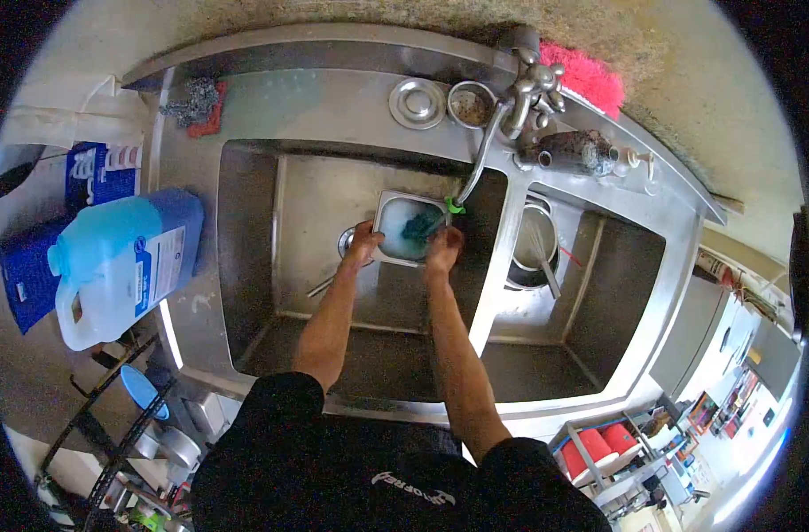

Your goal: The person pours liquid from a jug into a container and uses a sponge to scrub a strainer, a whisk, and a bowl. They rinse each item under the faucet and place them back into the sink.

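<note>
A small rectangular metal pan (397, 258) is held over the left sink basin (320, 195). Cloudy, whitish water fills it, and a dark green scouring pad (419, 225) lies in the water. My left hand (363, 245) is closed on the pan's left rim. At its right rim, my right hand (444, 249) is closed on the edge, its fingertips partly hidden. Just above that hand is the tap spout (484, 158), tipped with a green nozzle (455, 206). The drain (346, 238) shows beside my left hand.
The right basin (613, 301) contains a pot with a whisk (543, 257). A round lid (417, 104) and a small bowl (471, 105) sit behind the left basin. Steel wool (191, 102) lies at the back left, near a large blue-liquid jug (125, 266). A pink brush (583, 78) is behind the tap.
</note>
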Available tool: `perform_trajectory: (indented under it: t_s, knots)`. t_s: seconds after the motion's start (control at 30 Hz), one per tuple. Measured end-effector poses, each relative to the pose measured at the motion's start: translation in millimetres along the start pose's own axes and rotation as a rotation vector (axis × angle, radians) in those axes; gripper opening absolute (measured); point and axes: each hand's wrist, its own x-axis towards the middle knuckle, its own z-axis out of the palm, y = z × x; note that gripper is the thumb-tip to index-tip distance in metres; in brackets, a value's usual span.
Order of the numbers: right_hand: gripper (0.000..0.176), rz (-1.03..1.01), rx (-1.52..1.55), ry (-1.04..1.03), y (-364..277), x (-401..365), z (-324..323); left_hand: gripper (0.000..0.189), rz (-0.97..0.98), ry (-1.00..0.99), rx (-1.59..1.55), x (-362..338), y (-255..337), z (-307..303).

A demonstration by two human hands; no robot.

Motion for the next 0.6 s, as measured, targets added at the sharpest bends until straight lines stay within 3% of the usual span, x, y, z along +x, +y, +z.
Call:
perform_trajectory:
  t_s: [0.07, 0.1, 0.2, 0.23, 0.33, 0.43, 0.5, 0.53, 0.6]
  knots:
    - [0.020, -0.020, -0.004, -0.077, 4, -12, -11, 0.021, -0.078, 0.019, 0.040, 5, -16, -8]
    - [0.022, -0.038, 0.002, -0.151, 8, -18, -17, 0.020, -0.097, 0.019, 0.132, -18, 38, 12]
    - [0.030, 0.110, -0.056, -0.204, -2, -39, -31, 0.022, -0.061, -0.029, 0.152, -15, 42, 10]
    - [0.030, 0.104, -0.060, -0.206, 5, -38, -36, 0.026, -0.145, 0.005, 0.158, -16, 45, 13]
    - [0.031, 0.036, -0.090, -0.338, 28, -29, -49, 0.027, -0.121, -0.040, 0.171, -14, 42, 11]
    - [0.025, 0.141, -0.219, -0.419, 14, -31, -48, 0.021, -0.093, 0.052, 0.339, -1, 10, 4]
    - [0.026, 0.000, 0.106, -0.513, 63, -19, -51, 0.021, -0.099, 0.009, 0.377, -16, 44, 11]
    - [0.026, -0.006, 0.108, -0.512, 58, -17, -48, 0.021, -0.108, -0.033, 0.417, -23, 57, 14]
    - [0.031, -0.103, -0.398, -0.736, 48, -11, -40, 0.018, -0.133, 0.015, 0.339, -23, 51, 16]
